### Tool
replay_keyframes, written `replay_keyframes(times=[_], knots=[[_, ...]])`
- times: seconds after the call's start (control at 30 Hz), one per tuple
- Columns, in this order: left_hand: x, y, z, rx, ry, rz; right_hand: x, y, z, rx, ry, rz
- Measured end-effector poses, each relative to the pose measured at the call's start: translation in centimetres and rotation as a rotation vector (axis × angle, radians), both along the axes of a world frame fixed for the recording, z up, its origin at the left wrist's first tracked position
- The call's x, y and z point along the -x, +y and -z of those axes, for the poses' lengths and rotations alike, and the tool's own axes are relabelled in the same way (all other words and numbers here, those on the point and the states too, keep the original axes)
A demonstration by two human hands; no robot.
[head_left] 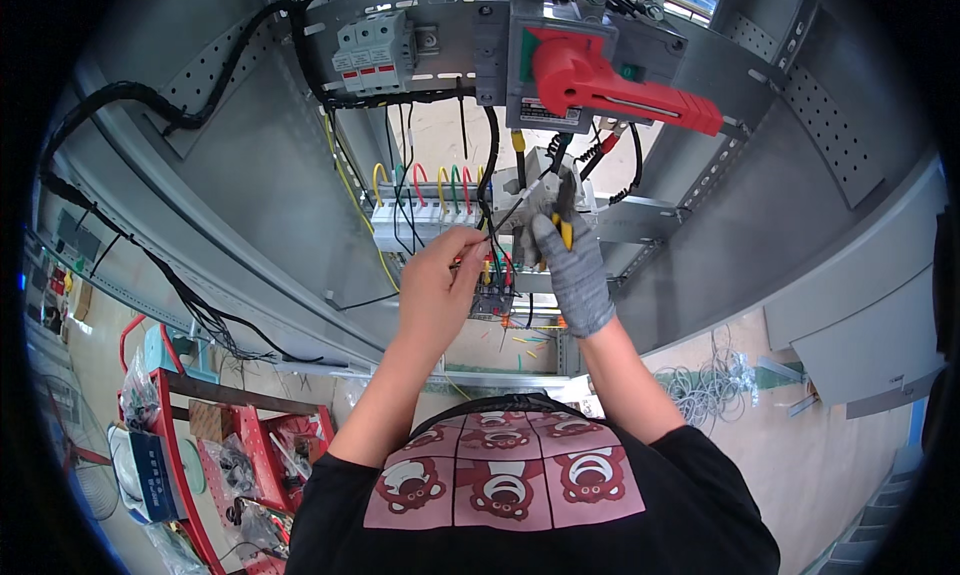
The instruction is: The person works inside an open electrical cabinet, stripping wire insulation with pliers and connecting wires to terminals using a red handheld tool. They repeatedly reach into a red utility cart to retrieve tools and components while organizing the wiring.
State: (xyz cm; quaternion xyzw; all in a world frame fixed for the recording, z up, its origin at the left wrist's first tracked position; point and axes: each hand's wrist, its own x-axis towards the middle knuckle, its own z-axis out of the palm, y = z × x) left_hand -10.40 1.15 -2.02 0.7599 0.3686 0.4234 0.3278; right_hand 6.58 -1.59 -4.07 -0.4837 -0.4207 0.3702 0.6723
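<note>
Working inside grey cabinet (235,190), below red rotary handle (625,90). Pinched between thumb and fingertips of bare left hand (440,280): thin black wire (516,207), mid-cabinet, slanting up toward the tool side. Wrapped in gloved right hand (575,270): yellow-handled hand tool (565,235), dark head pointing up, near the wire. Opening of tool head: cannot tell, too small and dark against the clutter.

Technique, as judged: keep the pinch close to the working point, wire lightly taut, no sharp bend. Separate this strand from its neighbours first; easy to catch the wrong one. Square the tool head to the wire, then squeeze in one smooth stroke, without twisting.

Around: beyond the left hand, row of white modules (425,223) under looped coloured wires (418,183); upper left, fuse holders (375,50); lower left, red cart (185,460); on the floor at right, tangled grey wire (705,390).

In the way: hanging black strands beside the left fingertips; overhead, rotary handle and switch body, limiting upward room for the tool.
</note>
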Motion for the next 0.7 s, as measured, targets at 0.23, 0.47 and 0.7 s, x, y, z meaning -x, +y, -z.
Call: replay_keyframes(times=[0.23, 0.47, 0.7], knots=[[-0.5, -0.1, -0.5, -0.095, -0.061, -0.023, -0.3, -3.1, 1.6, 0.282, -0.815, -0.002], [-1.0, 0.1, -0.2, -0.139, -0.077, -0.015, 0.2, -1.9, 0.6, 0.121, -0.914, 0.012], [-0.8, 0.3, 0.0, -0.211, -0.045, -0.006, 0.0, -1.2, -0.7, 0.133, -0.997, 0.004]])
